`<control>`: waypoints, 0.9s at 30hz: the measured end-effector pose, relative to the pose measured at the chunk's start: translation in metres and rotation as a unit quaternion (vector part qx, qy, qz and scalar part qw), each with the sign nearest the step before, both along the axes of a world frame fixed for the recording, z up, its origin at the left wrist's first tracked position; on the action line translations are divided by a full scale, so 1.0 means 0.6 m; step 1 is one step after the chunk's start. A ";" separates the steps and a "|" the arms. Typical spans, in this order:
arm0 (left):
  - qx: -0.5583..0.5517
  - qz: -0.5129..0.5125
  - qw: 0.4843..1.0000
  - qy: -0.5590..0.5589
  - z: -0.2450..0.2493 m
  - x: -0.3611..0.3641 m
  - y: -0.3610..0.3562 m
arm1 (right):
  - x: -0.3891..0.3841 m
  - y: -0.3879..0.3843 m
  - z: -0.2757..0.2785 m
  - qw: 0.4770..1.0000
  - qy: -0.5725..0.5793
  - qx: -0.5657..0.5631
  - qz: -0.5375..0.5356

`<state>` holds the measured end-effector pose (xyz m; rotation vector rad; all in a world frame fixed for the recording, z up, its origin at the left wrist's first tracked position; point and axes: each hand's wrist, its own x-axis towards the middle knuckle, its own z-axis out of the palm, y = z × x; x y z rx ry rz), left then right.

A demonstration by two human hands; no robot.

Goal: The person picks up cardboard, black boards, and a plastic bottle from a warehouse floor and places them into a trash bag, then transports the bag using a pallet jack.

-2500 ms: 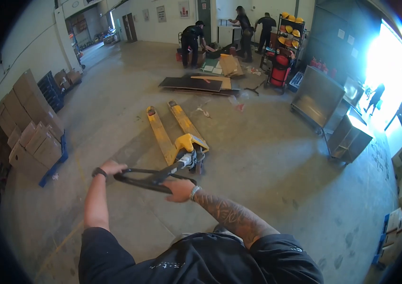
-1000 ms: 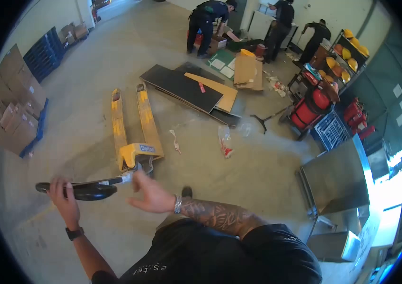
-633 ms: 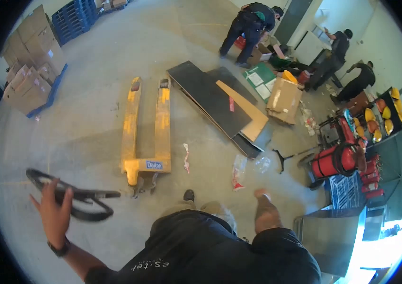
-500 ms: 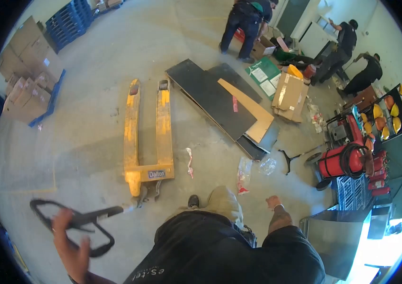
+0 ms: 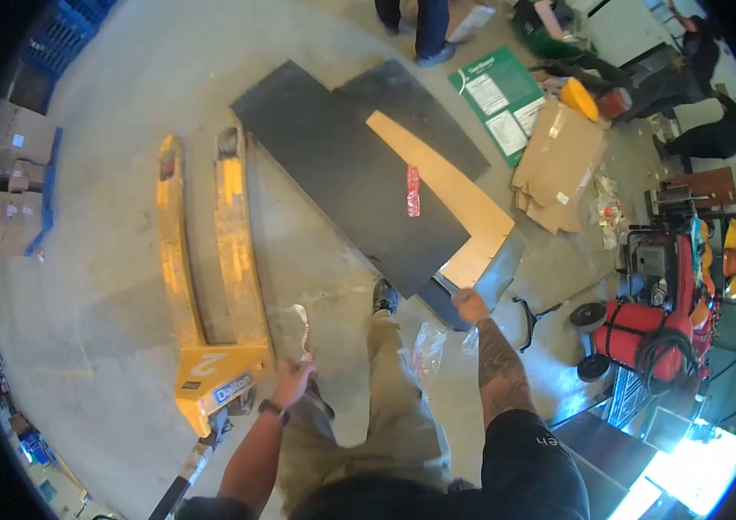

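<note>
My left hand (image 5: 295, 380), a dark band at its wrist, is beside the yellow pallet jack (image 5: 242, 303), fingers apart and holding nothing. The jack's dark handle (image 5: 169, 497) slopes down at the lower left, away from that hand. My right hand (image 5: 470, 305) is curled closed with nothing visible in it. In the view it overlaps the lower end of a tan curved panel (image 5: 472, 217); contact is unclear. This panel lies on a stack of dark boards (image 5: 342, 173), with a red-and-white strip (image 5: 413, 191) on top.
Flattened cardboard (image 5: 559, 160) and a green printed sheet (image 5: 502, 104) lie beyond the boards. Clear plastic (image 5: 428, 351) is near my feet. A red tank (image 5: 641, 338) on wheels stands right. People work at the top and upper right. Boxes (image 5: 17, 217) stand left.
My left hand has come off the jack's handle area and moved right, towards my body. My right hand has moved up to the boards. The view has shifted closer to the boards.
</note>
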<state>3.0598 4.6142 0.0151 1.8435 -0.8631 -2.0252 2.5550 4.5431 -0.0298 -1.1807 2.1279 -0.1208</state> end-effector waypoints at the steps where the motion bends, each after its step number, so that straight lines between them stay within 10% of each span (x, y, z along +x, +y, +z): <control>1: 0.029 -0.014 0.999 0.001 -0.050 -0.048 -0.018 | -0.013 -0.031 -0.009 0.999 -0.015 0.010 -0.027; 2: -0.130 -0.169 0.977 -0.026 -0.122 -0.090 -0.016 | -0.036 -0.056 -0.033 1.000 0.009 -0.017 0.010; 4: -0.103 -0.269 0.956 -0.054 -0.185 -0.191 -0.048 | -0.081 -0.109 -0.078 0.997 0.057 -0.022 0.048; 5: 0.084 -0.212 0.972 -0.058 -0.177 -0.256 -0.086 | -0.095 -0.140 -0.081 0.995 0.083 0.000 0.050; 7: 0.111 -0.036 0.990 0.084 -0.187 -0.346 -0.152 | -0.134 -0.209 -0.113 0.993 0.062 0.089 0.055; 9: 0.112 0.159 0.981 -0.017 -0.297 -0.451 -0.105 | -0.188 -0.225 -0.164 0.977 0.140 0.010 0.161; 14: 0.087 0.323 0.942 0.008 -0.320 -0.524 -0.172 | -0.210 -0.292 -0.215 0.981 0.160 -0.012 0.111; 19: 0.072 0.229 0.966 -0.096 -0.288 -0.479 -0.129 | -0.081 -0.313 -0.149 0.984 0.168 0.029 -0.058; 21: 0.017 0.406 0.904 -0.131 -0.229 -0.418 -0.159 | -0.063 -0.292 -0.127 0.999 0.005 0.029 -0.038; 27: -0.078 0.228 0.899 -0.365 -0.111 -0.051 -0.231 | 0.251 -0.178 -0.087 0.982 -0.154 -0.094 -0.052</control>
